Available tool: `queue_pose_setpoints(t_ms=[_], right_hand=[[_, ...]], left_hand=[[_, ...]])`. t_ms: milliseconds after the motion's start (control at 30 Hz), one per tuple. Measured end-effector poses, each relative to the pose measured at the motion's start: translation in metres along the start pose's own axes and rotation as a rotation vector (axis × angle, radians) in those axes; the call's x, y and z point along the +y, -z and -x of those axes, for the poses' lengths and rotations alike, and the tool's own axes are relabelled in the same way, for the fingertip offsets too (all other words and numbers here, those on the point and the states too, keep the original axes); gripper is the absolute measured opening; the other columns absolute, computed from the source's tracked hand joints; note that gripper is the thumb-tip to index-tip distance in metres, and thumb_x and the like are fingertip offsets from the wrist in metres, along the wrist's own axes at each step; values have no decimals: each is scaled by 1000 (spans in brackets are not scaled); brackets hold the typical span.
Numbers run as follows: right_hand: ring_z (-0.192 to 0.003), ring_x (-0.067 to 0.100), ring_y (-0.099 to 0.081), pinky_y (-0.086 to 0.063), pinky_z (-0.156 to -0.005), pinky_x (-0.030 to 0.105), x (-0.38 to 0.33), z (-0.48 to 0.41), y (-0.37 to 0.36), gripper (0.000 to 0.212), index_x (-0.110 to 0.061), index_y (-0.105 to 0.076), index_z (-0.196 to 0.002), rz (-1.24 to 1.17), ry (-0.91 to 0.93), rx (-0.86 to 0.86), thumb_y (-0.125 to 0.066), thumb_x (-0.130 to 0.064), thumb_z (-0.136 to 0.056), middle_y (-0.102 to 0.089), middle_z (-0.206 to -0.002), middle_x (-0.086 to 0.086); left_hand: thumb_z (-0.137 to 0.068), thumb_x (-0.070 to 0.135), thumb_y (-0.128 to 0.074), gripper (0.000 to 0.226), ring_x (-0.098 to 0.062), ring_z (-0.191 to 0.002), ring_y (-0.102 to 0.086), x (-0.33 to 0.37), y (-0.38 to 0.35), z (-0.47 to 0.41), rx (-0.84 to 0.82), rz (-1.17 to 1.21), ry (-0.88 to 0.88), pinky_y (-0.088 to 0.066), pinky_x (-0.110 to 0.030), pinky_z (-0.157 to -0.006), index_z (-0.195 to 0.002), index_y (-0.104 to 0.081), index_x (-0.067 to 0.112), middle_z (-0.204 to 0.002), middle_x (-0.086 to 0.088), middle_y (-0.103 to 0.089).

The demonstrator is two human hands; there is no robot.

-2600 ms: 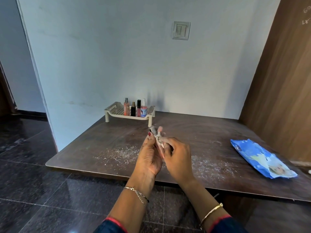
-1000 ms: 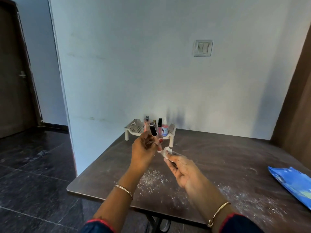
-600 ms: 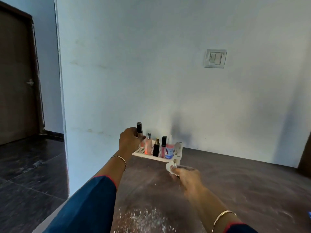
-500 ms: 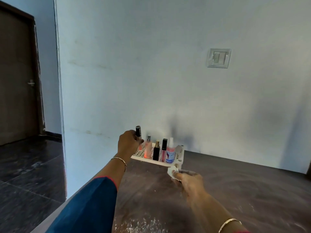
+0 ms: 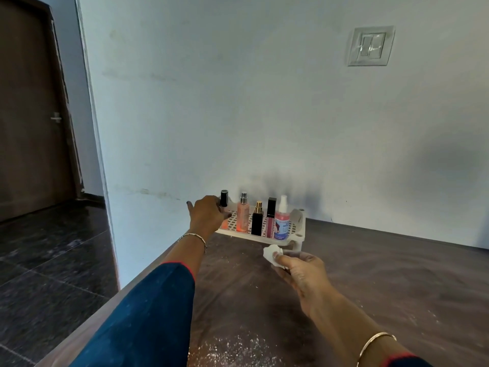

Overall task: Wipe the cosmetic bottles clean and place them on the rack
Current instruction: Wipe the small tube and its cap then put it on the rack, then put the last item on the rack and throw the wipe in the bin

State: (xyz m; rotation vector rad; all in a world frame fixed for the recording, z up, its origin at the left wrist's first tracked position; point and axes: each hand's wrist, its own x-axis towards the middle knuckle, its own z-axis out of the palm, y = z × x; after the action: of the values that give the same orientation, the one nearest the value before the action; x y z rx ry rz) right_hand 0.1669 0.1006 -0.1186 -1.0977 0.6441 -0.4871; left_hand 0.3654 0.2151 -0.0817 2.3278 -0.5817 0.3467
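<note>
**Black-capped bottle at the rack's left end**

Your left hand (image 5: 207, 217) grips the black-capped bottle (image 5: 224, 198) upright, fingers curled round its lower part, at the left end of the white rack (image 5: 297, 229). Whether its base touches the grid is hidden. A row of four bottles (image 5: 257, 223) stands to its right. Your right hand (image 5: 301, 271) pinches a crumpled white wipe (image 5: 271, 254) above the table (image 5: 370, 274), near the rack's front right leg.

Dark brown table (image 5: 370, 282), seen from its near edge. At 11 o'clock, in the far left corner beside the wall, a cream perforated rack (image 5: 297, 225) stands on short legs, carrying a row of upright bottles (image 5: 257, 223). At 6 o'clock, white powder (image 5: 232, 348) is scattered over the top, with sparse flecks towards 4 o'clock.
</note>
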Motion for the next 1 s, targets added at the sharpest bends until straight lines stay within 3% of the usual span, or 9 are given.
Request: queue_pose_setpoints(t_ms=[133,433,633,867,1000], right_hand=[[-96,27,-67,-58,-76,30,-2,0,-2,19,1,-68,-90,-2,8,-4,-74,7,-74,-68,-102,15],[-95,27,-67,-58,-75,30,-4,-2,2,17,-1,-68,-88,43,-2,-21,-74,6,-74,-67,-102,14],[-98,28,-66,-59,-76,32,-3,-4,5,20,-2,-68,-91,57,-25,-23,-74,5,-74,-66,-106,14],[-96,28,-67,-59,-62,24,-9,4,4,20,1,-67,-94,41,1,-34,-73,7,-75,-66,-107,16],[-93,27,-67,-58,-57,22,-15,13,4,19,1,-67,-92,27,6,-36,-72,8,-75,-66,-107,16]], left_hand=[[-81,32,-72,32,-25,-104,-61,-4,-2,-3,5,4,-13,-19,-51,-113,-107,-66,14,-101,-4,-71],[-78,26,-73,21,-29,-97,-63,-1,-9,-6,-7,53,-28,-35,-49,-105,-93,-67,12,-94,-8,-71],[-75,27,-76,31,-27,-100,-62,1,-6,-3,-40,65,9,-42,-47,-100,-101,-66,13,-100,-6,-70],[-73,26,-76,42,-24,-101,-63,6,7,5,-28,100,78,-50,-36,-88,-111,-63,14,-107,-6,-69],[-74,26,-75,44,-23,-102,-62,14,24,15,-27,21,124,-46,-30,-75,-114,-59,16,-108,-3,-68]])
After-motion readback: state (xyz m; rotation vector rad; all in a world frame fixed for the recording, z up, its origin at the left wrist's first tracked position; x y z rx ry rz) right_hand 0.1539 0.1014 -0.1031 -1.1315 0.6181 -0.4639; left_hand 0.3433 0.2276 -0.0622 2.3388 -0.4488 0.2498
